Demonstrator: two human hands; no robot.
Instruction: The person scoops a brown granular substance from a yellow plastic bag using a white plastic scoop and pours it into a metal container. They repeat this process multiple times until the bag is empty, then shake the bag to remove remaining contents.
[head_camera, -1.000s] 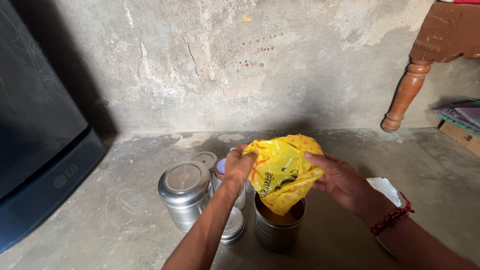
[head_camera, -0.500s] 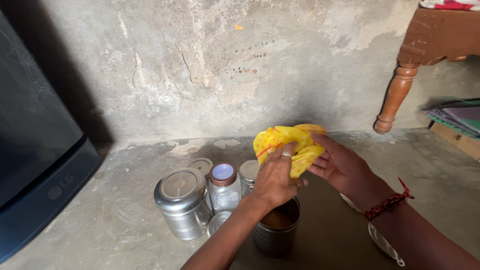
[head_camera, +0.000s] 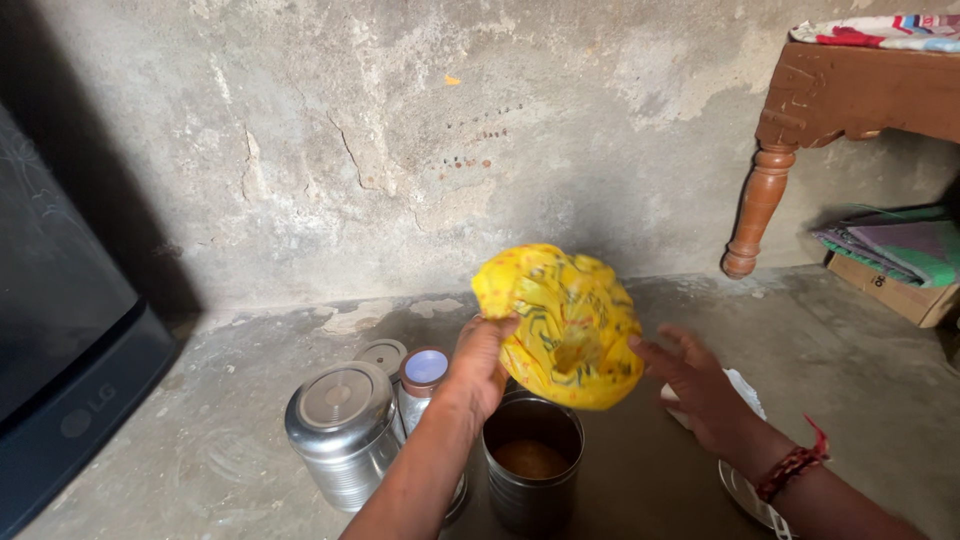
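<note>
Head view: a yellow packet (head_camera: 560, 325) held upturned over an open steel tin (head_camera: 532, 472), centre of the frame.

At centre, the crumpled yellow plastic packet with green markings hangs just above the round tin, which holds something brown. The left hand (head_camera: 480, 362) is clamped on the packet's left edge, its forearm rising from the bottom of the frame. The right hand (head_camera: 700, 385), wearing a red thread at the wrist, has its fingers spread apart beside the packet's right side; whether it touches cannot be told. Lower left stands a lidded steel container (head_camera: 345, 432), with a small jar (head_camera: 422, 385) with a pale blue lid beside it. A cardboard box (head_camera: 890, 290) sits at right under folded cloth.
</note>
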